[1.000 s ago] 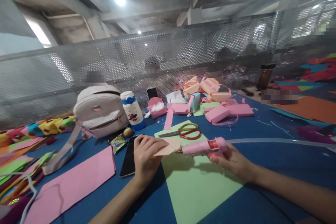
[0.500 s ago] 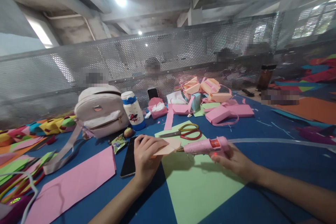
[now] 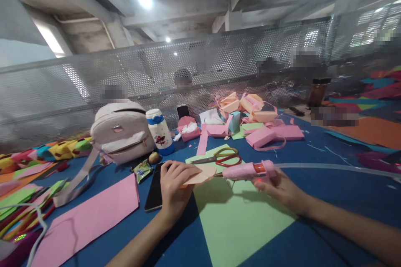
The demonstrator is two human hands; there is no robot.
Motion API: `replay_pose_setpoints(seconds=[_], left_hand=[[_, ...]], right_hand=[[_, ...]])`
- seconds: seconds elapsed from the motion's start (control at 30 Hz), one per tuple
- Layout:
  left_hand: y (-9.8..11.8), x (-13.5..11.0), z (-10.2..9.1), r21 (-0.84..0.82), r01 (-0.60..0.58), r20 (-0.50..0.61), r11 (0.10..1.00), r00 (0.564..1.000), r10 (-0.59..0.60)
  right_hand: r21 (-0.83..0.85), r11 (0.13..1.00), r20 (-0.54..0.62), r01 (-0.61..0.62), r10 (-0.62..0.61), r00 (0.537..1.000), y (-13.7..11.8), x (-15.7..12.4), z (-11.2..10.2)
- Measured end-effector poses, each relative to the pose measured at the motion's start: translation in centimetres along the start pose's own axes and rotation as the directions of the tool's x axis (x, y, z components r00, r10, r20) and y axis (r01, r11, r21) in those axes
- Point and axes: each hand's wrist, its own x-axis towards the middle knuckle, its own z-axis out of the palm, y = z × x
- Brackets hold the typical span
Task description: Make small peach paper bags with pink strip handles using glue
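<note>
My left hand is closed on a small peach paper piece, held above the blue table. My right hand grips a pink glue gun with a long clear glue stick trailing to the right. The gun's nozzle touches the right edge of the paper piece. A light green sheet lies under both hands. Scissors with yellow and red handles rest on its far end.
A black phone and a pink sheet lie left of my hand. Behind stand a beige backpack, a white bottle and pink paper boxes. A perforated metal screen closes the far side, people behind it.
The glue gun has tilted slightly and shifted a little right, its nozzle staying at the paper's edge. My left hand has hardly moved.
</note>
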Motion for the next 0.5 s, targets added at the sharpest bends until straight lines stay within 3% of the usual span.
replay_pose_setpoints(seconds=[0.5], left_hand=[[0.02,-0.17,0.0,0.008,0.043,0.013,0.999,0.999,-0.043]], right_hand=[[-0.015,1.0,0.015,0.015,-0.015,1.0,0.2,-0.01,-0.21]])
